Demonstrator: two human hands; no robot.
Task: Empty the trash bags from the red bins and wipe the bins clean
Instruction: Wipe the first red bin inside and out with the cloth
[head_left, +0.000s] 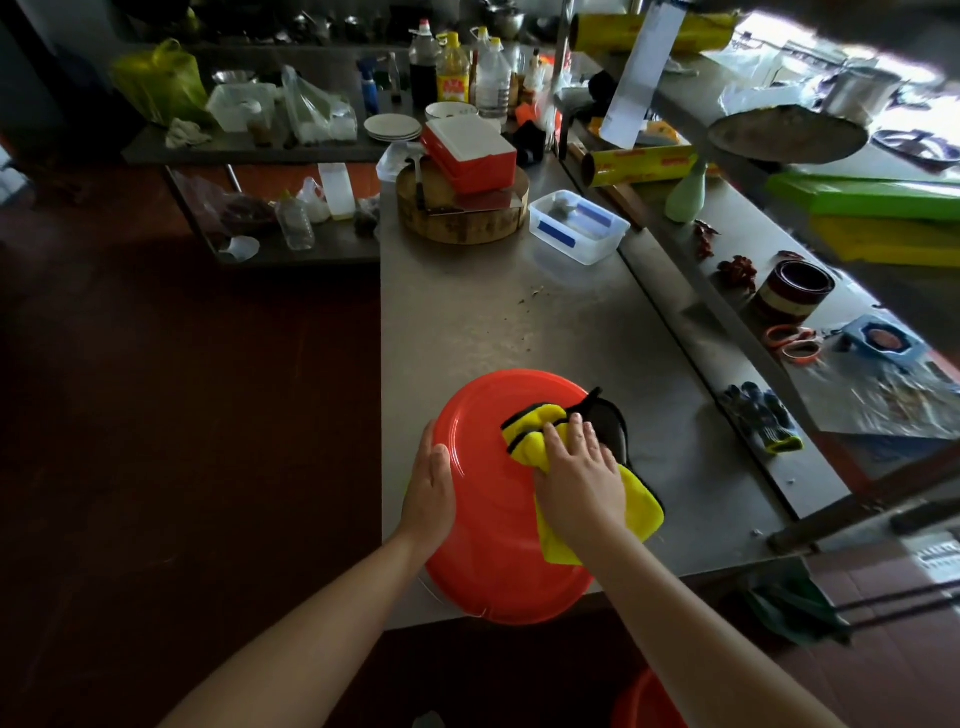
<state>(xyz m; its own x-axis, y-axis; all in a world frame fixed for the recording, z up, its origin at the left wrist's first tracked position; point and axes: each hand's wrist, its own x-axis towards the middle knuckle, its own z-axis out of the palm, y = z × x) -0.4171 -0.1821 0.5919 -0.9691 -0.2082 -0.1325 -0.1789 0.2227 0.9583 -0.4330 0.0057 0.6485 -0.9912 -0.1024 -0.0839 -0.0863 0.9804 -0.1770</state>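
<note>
Red bin (483, 566) is sitting upside down on the near-left corner of the steel table (519, 322). Its rim is lying at, or possibly just over, the near edge.

Right hand (576, 478) is pressing a yellow cloth with black trim (535, 423) onto the bin's upturned base. The fingers are spread and flat, not curled round the cloth. Part of the cloth is trailing off the bin's right side onto the table.

Left hand (428, 493) is lying flat against the bin's left wall with straight fingers, bracing it rather than gripping it.

Judged step: wiping the outside base. No trash bag is showing on this bin.

A second red bin (644, 701) is showing partly at the bottom edge, below table level. Its inside is not visible.

Risks:
- The bin is light and near the corner. A hard wipe toward the body or to the left could be pushing it off the edge, since the left hand is only leaning on it.
- The cloth is held by pressure alone and could slip or bunch on the smooth plastic.
- The trailing end could be picking up crumbs from the table and smearing them back onto the bin.
</note>
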